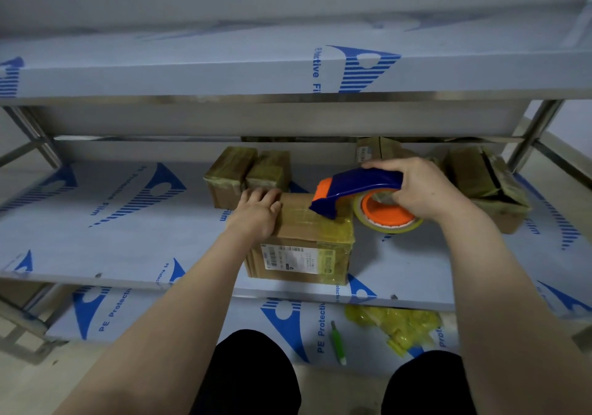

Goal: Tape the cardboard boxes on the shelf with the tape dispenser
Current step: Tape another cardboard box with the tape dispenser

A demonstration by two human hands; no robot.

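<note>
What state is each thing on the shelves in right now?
Front box: closed, tape over its right part.
Tape dispenser: front edge on the front box's top, roll loaded.
Left hand: presses on the front box's top.
Right hand: grips the tape dispenser.
Two back boxes: closed, taped over.
Right box: taped, top looks partly open.
Tape scraps: crumpled on the lower shelf.
</note>
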